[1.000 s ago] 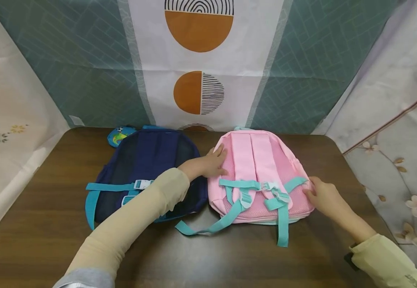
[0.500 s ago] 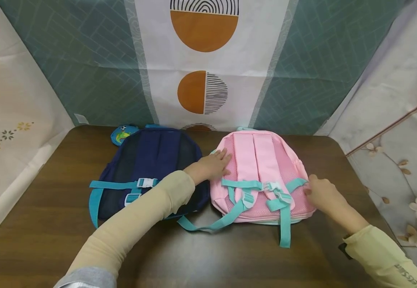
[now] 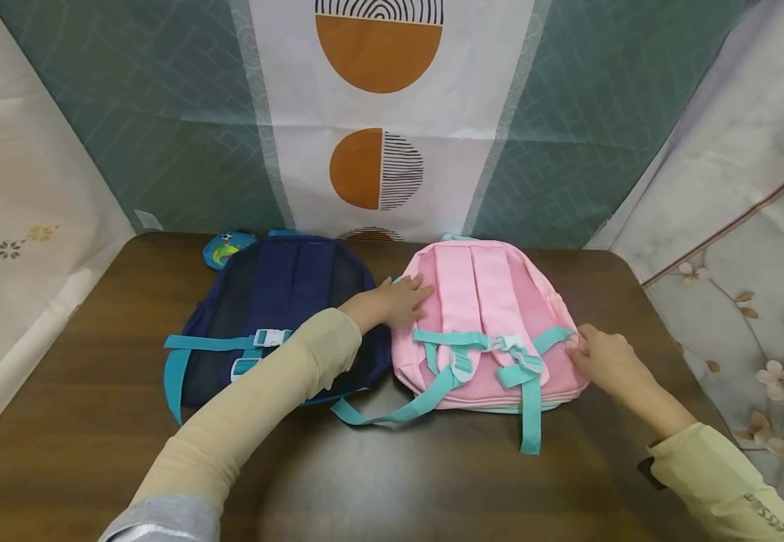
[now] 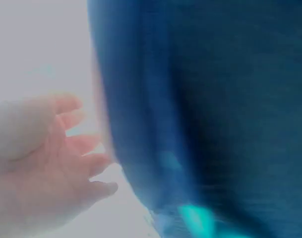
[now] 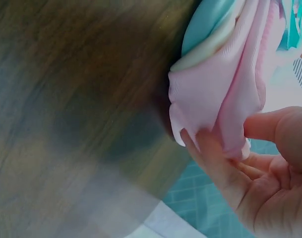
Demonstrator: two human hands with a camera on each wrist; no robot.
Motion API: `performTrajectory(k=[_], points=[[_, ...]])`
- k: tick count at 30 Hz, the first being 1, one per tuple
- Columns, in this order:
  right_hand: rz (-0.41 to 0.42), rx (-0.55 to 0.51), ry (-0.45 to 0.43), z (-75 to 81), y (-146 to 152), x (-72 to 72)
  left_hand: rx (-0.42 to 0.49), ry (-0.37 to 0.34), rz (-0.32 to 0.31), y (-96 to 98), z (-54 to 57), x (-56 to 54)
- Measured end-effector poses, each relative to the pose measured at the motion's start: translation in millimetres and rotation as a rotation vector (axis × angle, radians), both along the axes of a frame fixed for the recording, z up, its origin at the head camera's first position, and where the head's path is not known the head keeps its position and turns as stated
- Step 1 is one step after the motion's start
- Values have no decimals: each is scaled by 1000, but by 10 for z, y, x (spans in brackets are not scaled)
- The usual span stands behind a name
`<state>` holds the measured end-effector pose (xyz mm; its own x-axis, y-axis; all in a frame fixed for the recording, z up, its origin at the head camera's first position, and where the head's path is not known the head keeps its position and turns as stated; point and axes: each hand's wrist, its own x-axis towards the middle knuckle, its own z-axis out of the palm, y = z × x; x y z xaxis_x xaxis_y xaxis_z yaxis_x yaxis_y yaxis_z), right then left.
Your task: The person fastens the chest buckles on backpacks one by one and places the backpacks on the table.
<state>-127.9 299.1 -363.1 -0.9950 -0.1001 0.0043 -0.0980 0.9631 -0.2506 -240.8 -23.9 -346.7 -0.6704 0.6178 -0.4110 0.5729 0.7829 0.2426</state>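
A pink backpack lies on the table with its back panel and shoulder straps up, turquoise webbing trailing off its lower end. My left hand rests on its left edge with the fingers spread; in the blurred left wrist view those fingers are apart, beside the dark blue side of the other bag. At the right edge, my right hand pinches the pink fabric. The right wrist view has the thumb on one side of the cloth and fingers on the other.
Left of the pink one lies a navy backpack, straps up, with blue webbing and white buckles; my left forearm crosses over it. A small blue pouch with a cartoon print sits by its top. Behind the brown table hangs a patterned curtain.
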Motion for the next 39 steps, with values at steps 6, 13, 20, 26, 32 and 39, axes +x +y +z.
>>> performTrajectory(k=[6, 13, 20, 26, 32, 39], points=[[22, -41, 82, 6, -28, -7, 86, -54, -91, 268, 145, 209], [275, -190, 217, -88, 9, -78, 139, -85, -107, 669, 52, 610], [431, -297, 141, -111, 37, -196, 193, 65, -38, 770, -47, 723], [489, -263, 129, -107, -96, -313, 214, 154, -71, 774, -109, 711], [303, -427, -116, -126, -333, -321, 317, 110, -31, 685, -187, 618], [290, -449, -92, -272, -554, -347, 343, 117, -6, 633, -247, 598]])
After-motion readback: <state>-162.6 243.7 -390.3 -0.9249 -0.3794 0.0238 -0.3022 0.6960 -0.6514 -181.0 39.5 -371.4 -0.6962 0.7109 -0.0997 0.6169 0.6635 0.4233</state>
